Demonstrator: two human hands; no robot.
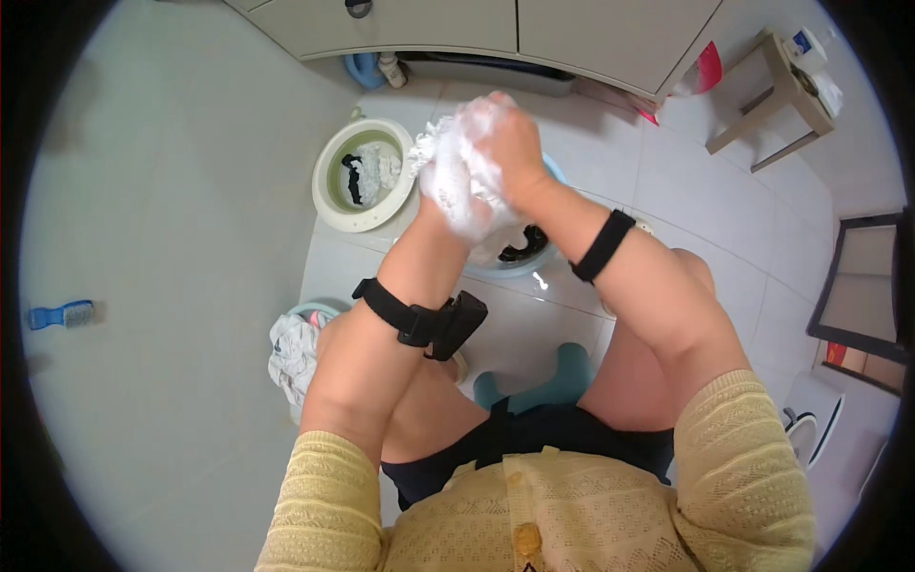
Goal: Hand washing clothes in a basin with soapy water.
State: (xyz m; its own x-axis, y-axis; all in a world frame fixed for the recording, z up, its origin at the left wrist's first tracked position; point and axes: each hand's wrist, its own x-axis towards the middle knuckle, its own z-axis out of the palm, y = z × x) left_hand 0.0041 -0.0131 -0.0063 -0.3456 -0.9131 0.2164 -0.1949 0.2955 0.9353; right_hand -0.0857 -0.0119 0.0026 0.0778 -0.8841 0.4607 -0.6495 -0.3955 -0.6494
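A sudsy white cloth [457, 181] is bunched between my two hands, raised above a light blue basin [519, 272]. My right hand [507, 145] is closed around the cloth's upper part, with foam over its fingers. My left hand [440, 202] grips the cloth from the lower left; foam and fabric hide most of its fingers. Inside the blue basin, partly covered by the cloth and my hands, lie a black item [523, 245] and some pale fabric.
Left of my hands stands a cream-rimmed basin [329, 203] holding wet white and black laundry [367, 172]. Whitish clothes [294, 357] fill another basin by my left leg. A cabinet [419, 24] borders the far side; a wooden stool [777, 91] stands far right. A blue brush [62, 315] is at left.
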